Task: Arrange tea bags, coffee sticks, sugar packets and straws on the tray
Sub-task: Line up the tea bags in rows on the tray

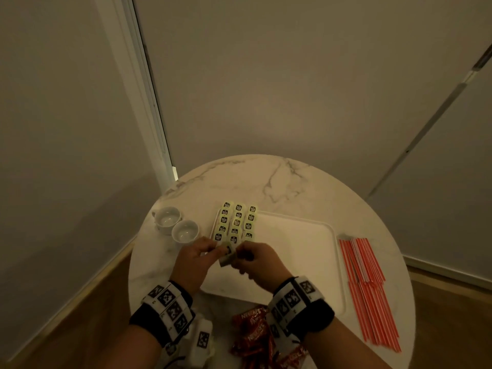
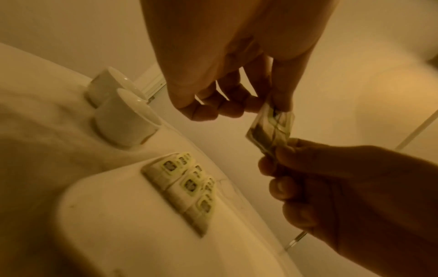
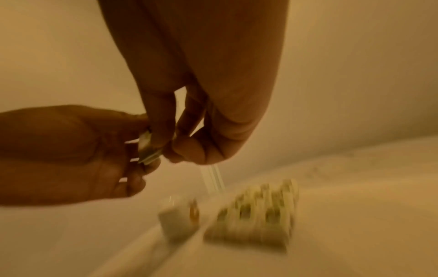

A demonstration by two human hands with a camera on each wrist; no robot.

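Tea bags (image 1: 237,222), small flat packets with yellow-green rims, lie in three rows at the white rectangular tray's (image 1: 306,235) far left corner. Left hand (image 1: 195,258) and right hand (image 1: 257,259) both pinch one glossy tea bag packet (image 1: 227,253) above the tray's left edge, over the round marbled surface (image 1: 266,182).
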